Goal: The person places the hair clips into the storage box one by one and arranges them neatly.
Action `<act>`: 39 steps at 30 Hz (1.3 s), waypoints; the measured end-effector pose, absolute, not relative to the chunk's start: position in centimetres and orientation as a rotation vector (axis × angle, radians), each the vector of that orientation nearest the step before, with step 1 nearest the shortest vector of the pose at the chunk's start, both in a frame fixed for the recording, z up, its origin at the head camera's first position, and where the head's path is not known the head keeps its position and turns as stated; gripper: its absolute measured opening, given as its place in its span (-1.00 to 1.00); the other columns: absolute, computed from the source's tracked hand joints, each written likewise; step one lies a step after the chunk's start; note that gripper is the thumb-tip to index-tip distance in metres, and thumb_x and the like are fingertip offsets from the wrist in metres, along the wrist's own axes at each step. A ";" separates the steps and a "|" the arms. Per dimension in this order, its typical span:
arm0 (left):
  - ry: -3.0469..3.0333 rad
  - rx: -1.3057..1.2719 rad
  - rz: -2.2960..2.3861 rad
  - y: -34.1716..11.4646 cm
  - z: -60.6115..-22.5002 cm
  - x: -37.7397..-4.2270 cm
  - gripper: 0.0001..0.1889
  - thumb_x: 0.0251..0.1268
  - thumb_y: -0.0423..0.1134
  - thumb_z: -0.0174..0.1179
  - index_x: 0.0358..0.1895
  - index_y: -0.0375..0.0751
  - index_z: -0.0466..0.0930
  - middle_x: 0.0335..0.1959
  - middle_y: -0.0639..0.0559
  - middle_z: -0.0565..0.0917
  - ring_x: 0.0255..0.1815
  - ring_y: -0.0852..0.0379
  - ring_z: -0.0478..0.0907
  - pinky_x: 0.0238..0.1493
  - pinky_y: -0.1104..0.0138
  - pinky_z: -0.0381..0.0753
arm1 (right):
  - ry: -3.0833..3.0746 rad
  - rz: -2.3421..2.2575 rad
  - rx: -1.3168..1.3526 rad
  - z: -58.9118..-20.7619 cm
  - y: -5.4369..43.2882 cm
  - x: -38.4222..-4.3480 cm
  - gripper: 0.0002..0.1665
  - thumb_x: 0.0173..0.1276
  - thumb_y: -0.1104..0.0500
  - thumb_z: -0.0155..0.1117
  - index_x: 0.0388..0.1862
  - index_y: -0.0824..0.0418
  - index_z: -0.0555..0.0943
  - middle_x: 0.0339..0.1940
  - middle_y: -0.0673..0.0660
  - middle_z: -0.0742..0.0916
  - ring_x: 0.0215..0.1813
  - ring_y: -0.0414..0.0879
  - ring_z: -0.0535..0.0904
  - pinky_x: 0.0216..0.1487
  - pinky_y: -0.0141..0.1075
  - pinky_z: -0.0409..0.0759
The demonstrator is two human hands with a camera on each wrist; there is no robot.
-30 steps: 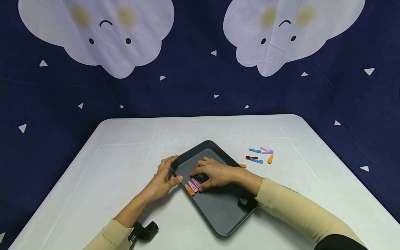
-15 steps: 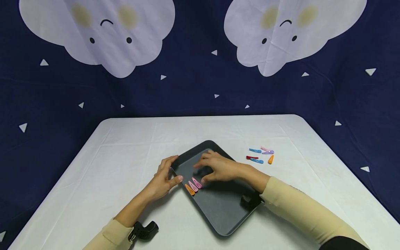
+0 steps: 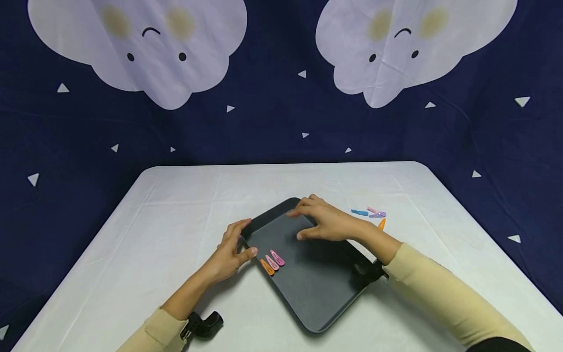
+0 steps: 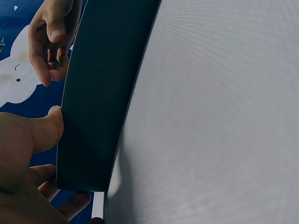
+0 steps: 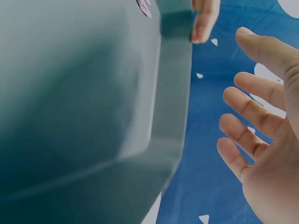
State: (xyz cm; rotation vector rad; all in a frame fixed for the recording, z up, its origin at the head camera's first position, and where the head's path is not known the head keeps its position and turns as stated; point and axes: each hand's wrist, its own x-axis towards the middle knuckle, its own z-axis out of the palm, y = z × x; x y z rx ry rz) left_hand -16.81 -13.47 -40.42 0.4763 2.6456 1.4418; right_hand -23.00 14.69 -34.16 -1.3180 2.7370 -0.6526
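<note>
A dark grey baking tray (image 3: 303, 293) lies slanted on the table. My left hand (image 3: 228, 256) holds its left corner, thumb at the rim and fingers round the outer wall, also seen on the wall (image 4: 35, 133) in the left wrist view. Inside the tray, an orange snap hair clip (image 3: 267, 267) and two pink hair clips (image 3: 274, 260) lie side by side along the left wall. Over the tray's far right edge is my right hand (image 3: 327, 220), fingers spread and nothing in them; the right wrist view shows its loose fingers (image 5: 250, 107) beside the tray.
Right of the tray, a blue clip (image 3: 359, 212), a pink clip (image 3: 373, 210), a purple clip (image 3: 377, 214) and an orange clip (image 3: 381, 225) lie on the white table (image 3: 198, 195). My right forearm hides part of that area. A dark blue cloth with clouds (image 3: 272, 127) hangs behind.
My right hand has let go of the rightmost pink hair clip and moved up and right, away from the row. It now covers the red clip and one blue clip. The left hand stays put.
</note>
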 end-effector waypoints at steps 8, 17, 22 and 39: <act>2.649 0.472 1.437 -13.5 -40.4 -16.8 -0.23 0.26 -0.21 0.20 0.48 -0.11 0.00 0.46 -0.08 0.03 0.52 -0.16 -0.13 0.27 -0.41 -0.28 | 2.802 -0.730 -1.226 -32.9 17.3 -23.3 -0.40 0.16 -0.03 0.39 0.20 0.01 0.53 0.06 -0.05 0.59 0.04 -0.17 0.34 0.10 -0.15 0.43; 2.647 0.458 1.440 -13.5 -40.4 -16.8 -0.24 0.26 -0.22 0.20 0.47 -0.09 0.01 0.46 -0.08 0.03 0.52 -0.15 -0.14 0.28 -0.41 -0.28 | 2.870 -0.795 -1.101 -32.8 21.0 -23.4 -0.42 0.17 0.04 0.40 0.19 0.09 0.53 0.04 -0.02 0.60 0.05 -0.11 0.36 0.29 0.03 0.31; 2.643 0.458 1.443 -13.5 -40.4 -16.8 -0.24 0.27 -0.23 0.20 0.48 -0.10 0.00 0.46 -0.08 0.02 0.52 -0.15 -0.14 0.28 -0.41 -0.29 | 2.965 -0.795 -1.024 -33.7 23.3 -23.4 -0.41 0.16 0.00 0.40 0.17 0.15 0.54 0.03 0.06 0.61 0.02 -0.12 0.35 0.03 -0.09 0.41; 2.647 0.458 1.440 -13.4 -40.3 -16.8 -0.24 0.26 -0.25 0.20 0.47 -0.08 0.01 0.46 -0.08 0.03 0.51 -0.16 -0.10 0.31 -0.37 -0.15 | 3.116 -0.779 -0.598 -36.5 28.7 -23.0 -0.39 0.15 -0.05 0.40 0.13 0.20 0.56 -0.01 0.18 0.61 0.01 0.05 0.35 -0.09 -0.20 0.33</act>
